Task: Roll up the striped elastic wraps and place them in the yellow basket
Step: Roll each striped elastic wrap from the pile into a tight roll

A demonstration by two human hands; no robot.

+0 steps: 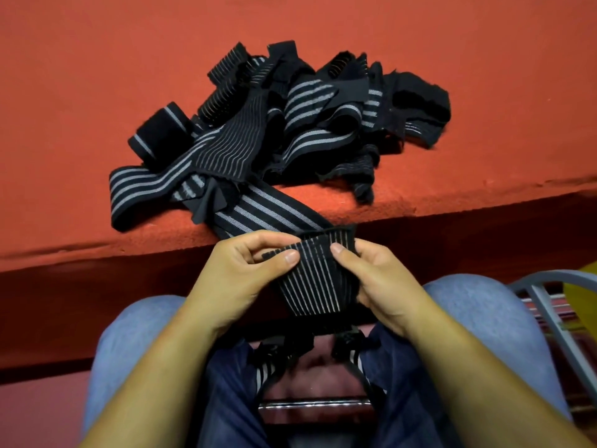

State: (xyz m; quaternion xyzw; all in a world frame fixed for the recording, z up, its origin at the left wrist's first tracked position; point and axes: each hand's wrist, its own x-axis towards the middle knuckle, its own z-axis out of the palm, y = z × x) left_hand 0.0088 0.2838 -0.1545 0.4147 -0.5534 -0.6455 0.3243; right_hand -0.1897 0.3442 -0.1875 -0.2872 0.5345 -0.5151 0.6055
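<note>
Wrap (318,282): light, soft, stretchy knit, limp. Judged likely to spring loose unless rolled taut. Best taken at short end edge, thumbs on top. Location: lower centre of frame, above lap. Its tail runs up over bench (97,92) edge to pile of wraps (290,124), upper centre.

Left hand (245,270) & right hand (378,279): palms facing, each grip clamped on wrap end, thumb on top, fingers curled behind.

Yellow basket (581,286): prob. the yellow shape at right edge, mostly cut off.
</note>
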